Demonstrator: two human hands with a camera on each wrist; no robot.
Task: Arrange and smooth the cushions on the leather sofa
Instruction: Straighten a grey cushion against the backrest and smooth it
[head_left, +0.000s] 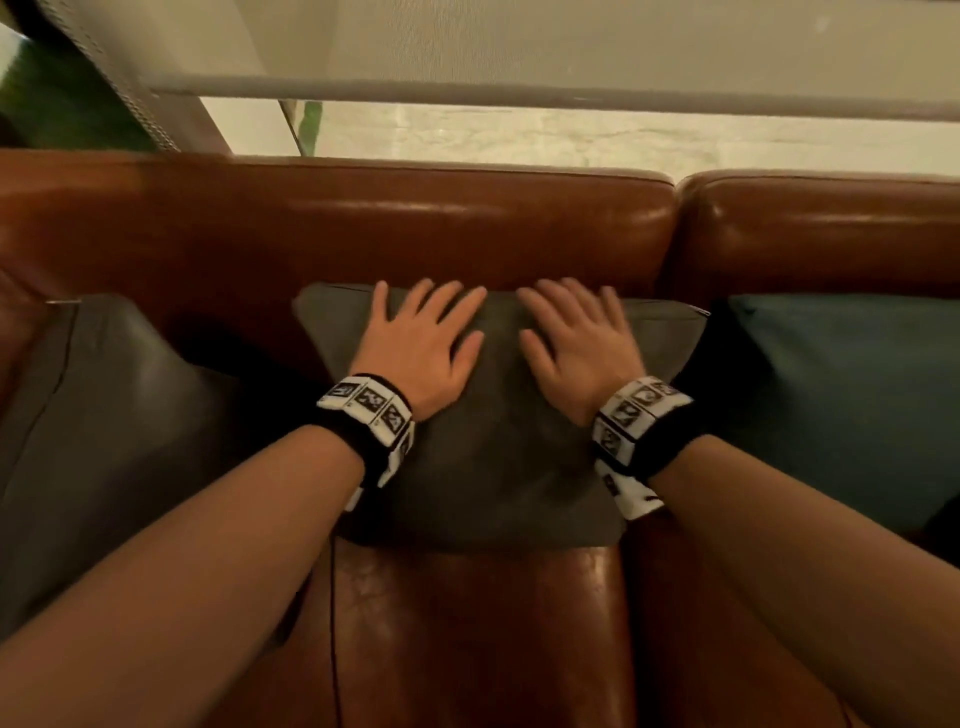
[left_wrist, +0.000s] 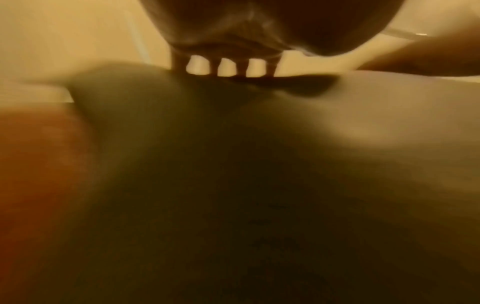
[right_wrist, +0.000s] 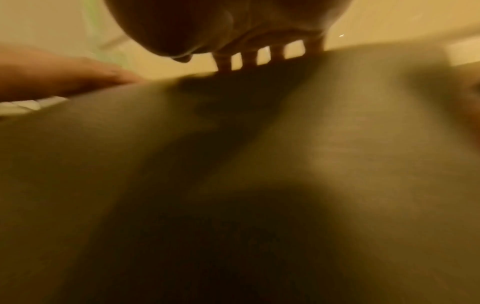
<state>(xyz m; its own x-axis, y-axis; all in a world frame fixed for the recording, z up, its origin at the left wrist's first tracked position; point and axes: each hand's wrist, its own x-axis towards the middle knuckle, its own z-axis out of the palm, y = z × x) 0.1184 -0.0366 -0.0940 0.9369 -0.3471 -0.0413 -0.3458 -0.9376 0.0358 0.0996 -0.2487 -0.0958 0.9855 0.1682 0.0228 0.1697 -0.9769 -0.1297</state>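
Observation:
A dark grey cushion (head_left: 498, 457) leans against the back of the brown leather sofa (head_left: 467, 228), in the middle of the head view. My left hand (head_left: 421, 338) and my right hand (head_left: 576, 338) both lie flat on its upper part, fingers spread and straight, side by side. In the left wrist view the same grey cushion (left_wrist: 182, 123) fills the frame below my left fingers (left_wrist: 207, 67). The right wrist view shows the cushion (right_wrist: 337, 123) under my right fingers (right_wrist: 249, 59), with the left hand (right_wrist: 64, 80) at its left edge.
A grey leather-like cushion (head_left: 104, 415) sits to the left and a teal cushion (head_left: 841, 395) to the right. The sofa seat (head_left: 478, 634) shows in front of the middle cushion. Behind the sofa back is a window with a pale blind (head_left: 519, 47).

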